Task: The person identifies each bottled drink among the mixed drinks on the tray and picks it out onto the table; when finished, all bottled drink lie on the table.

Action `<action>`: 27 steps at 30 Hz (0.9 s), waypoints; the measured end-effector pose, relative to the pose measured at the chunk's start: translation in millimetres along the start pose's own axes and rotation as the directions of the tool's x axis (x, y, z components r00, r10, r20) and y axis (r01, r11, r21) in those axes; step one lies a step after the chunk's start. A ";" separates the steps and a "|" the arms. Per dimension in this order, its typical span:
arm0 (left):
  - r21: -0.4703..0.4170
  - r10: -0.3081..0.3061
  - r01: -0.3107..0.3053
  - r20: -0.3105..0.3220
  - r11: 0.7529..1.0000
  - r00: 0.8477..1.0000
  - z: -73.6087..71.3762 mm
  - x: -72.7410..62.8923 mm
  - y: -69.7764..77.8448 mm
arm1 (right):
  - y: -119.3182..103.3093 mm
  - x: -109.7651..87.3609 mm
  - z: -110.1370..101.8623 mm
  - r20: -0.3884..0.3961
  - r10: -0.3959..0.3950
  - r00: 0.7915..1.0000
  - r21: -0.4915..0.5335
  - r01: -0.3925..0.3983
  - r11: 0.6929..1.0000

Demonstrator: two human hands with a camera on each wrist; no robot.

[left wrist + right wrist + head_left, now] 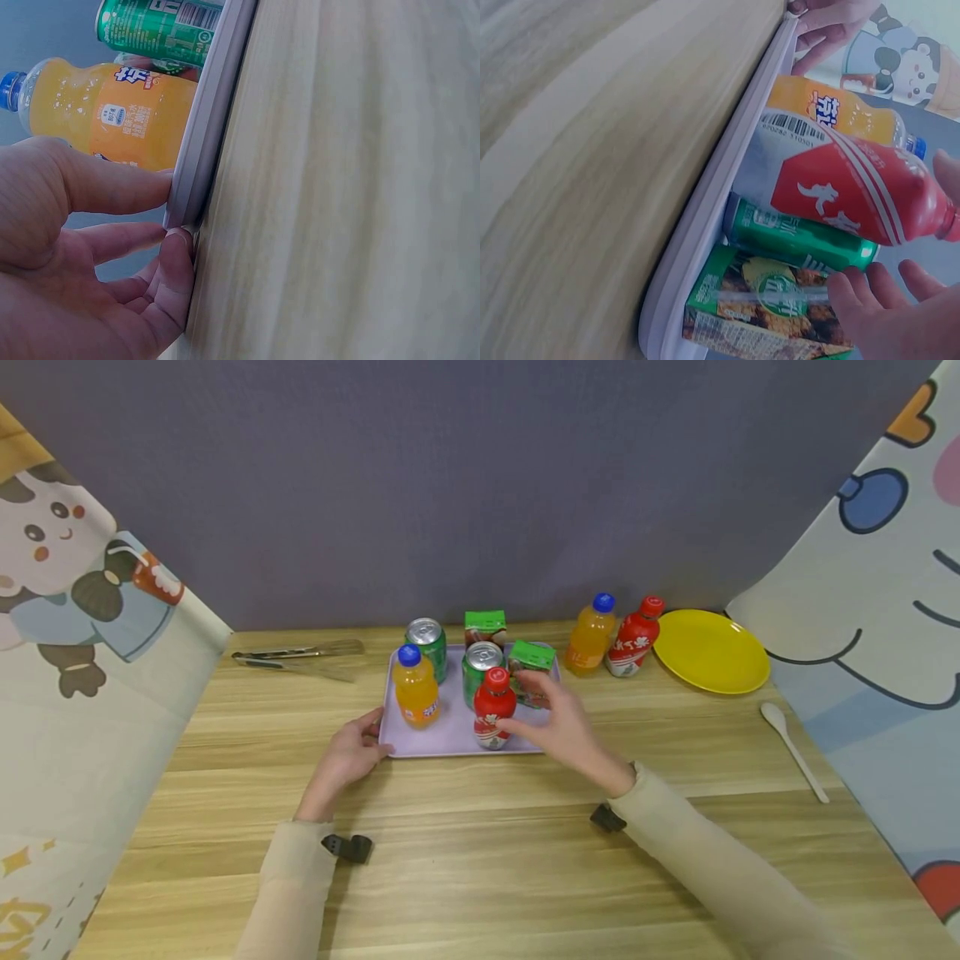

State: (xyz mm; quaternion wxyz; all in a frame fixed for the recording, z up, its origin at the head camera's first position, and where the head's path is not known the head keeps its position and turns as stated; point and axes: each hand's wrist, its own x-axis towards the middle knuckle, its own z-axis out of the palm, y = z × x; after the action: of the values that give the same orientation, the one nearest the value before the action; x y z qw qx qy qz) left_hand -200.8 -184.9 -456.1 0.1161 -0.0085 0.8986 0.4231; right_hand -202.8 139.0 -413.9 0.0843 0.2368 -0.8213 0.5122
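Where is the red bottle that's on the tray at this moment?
In the head view, the red bottle stands near the front edge of the tray, slightly right of its middle, in front of a green can and beside the right hand.

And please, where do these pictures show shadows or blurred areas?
Head view: shadow beside the left sleeve on the table; left wrist view: table grain soft, label on orange bottle sharper; right wrist view: table grain also soft, but barcode digits on red bottle readable.
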 end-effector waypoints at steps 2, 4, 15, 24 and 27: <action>0.003 -0.002 0.002 0.001 1.000 1.000 0.0 0.3 -0.1 | 0.1 1.0 2.9 0.008 0.005 1.000 0.000 -0.005 1.000; 0.004 -0.003 0.003 0.002 1.000 1.000 0.1 0.8 -0.3 | 6.9 1.7 6.4 0.014 0.008 1.000 -0.009 -0.008 1.000; -0.009 0.008 -0.008 0.000 1.000 1.000 1.0 0.4 -1.2 | 9.8 2.5 14.8 0.011 -0.003 1.000 -0.025 0.003 1.000; -0.002 0.013 -0.013 0.005 1.000 1.000 0.4 1.6 -2.1 | 10.1 3.1 18.8 0.022 0.043 0.999 -0.040 -0.042 0.998; -0.001 0.014 -0.014 0.004 1.000 1.000 0.1 2.2 -1.9 | 10.2 3.8 19.8 0.019 0.046 0.999 -0.042 -0.046 0.998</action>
State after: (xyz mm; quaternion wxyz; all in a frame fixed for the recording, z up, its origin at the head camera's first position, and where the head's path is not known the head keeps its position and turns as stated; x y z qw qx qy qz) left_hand -202.7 -185.9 -458.2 0.1149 -0.0013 0.8982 0.4243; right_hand -208.9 124.1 -429.8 0.0690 0.2213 -0.8378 0.4944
